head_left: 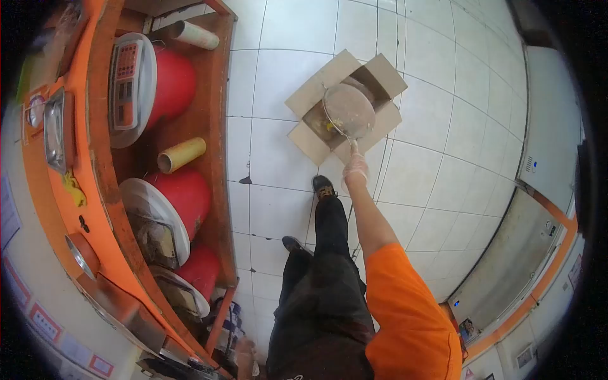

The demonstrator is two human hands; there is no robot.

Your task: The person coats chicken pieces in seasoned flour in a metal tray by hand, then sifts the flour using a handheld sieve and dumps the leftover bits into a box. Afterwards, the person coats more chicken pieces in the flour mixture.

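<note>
My right hand (356, 171), in a clear plastic glove, is closed around the handle of a round mesh strainer (349, 109). The strainer is over an open cardboard box (308, 144) on the floor, its wire rim toward the box's left side. Small yellowish bits show at the strainer's lower left; I cannot tell whether they lie in it or in the box below. Low in the view, my left hand (246, 352) hangs beside the orange shelf unit, apart from the strainer. Its fingers are too small and unclear to read.
On the left, an orange shelf unit (218, 136) holds red buckets (175, 82) with white lids, a digital scale (125, 85) and cardboard tubes (182, 155). White appliances (552, 120) line the right side. White tiles (285, 82) cover the floor around my feet.
</note>
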